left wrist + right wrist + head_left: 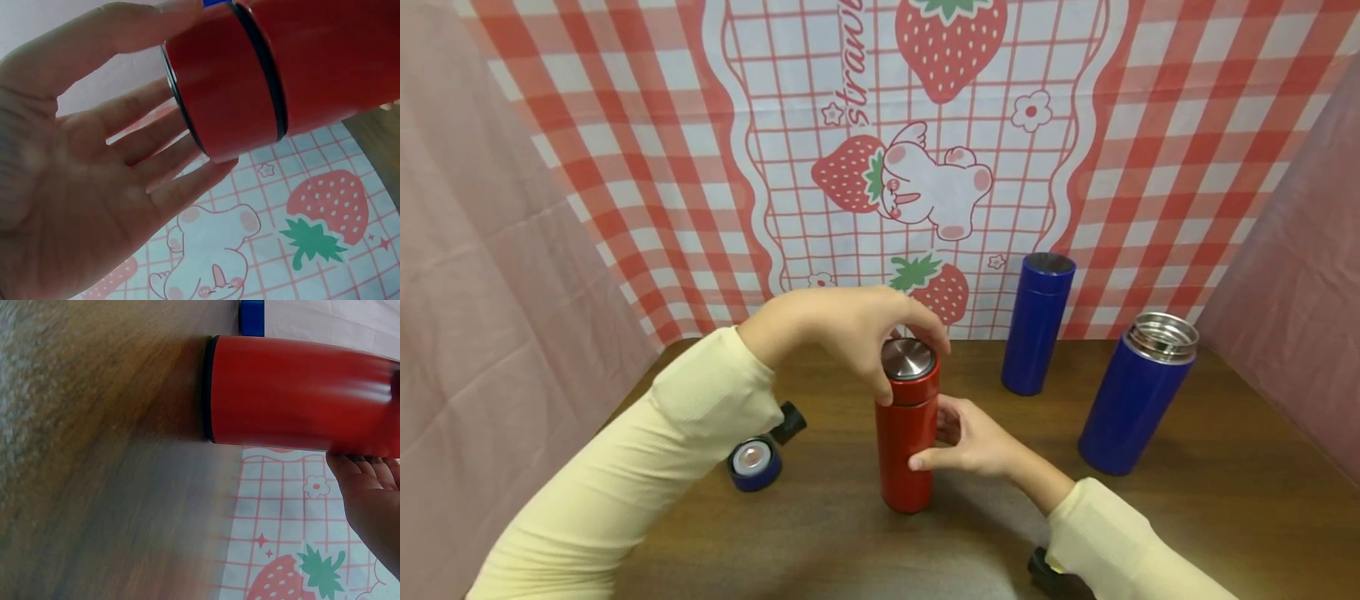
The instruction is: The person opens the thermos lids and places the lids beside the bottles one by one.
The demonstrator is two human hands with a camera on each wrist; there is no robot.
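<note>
A red thermos [904, 454] stands upright on the wooden table [820, 542]. Its red lid [212, 87] has a steel top, and a dark ring marks the seam below it. My left hand [861, 329] grips the lid from above, thumb on the near side and fingers spread around the far side. Lower down, my right hand [973, 442] holds the thermos body from the right, its thumb across the front. In the right wrist view the thermos base [209, 390] is close to the tabletop, and fingers [359, 465] lie along the body.
A capped blue thermos [1036, 329] stands at the back right. Nearer, a wider blue thermos [1135, 404] shows an uncovered steel mouth. Left of the red thermos lies a blue round lid [756, 467], pale inside facing up. A checked strawberry cloth [940, 200] hangs behind.
</note>
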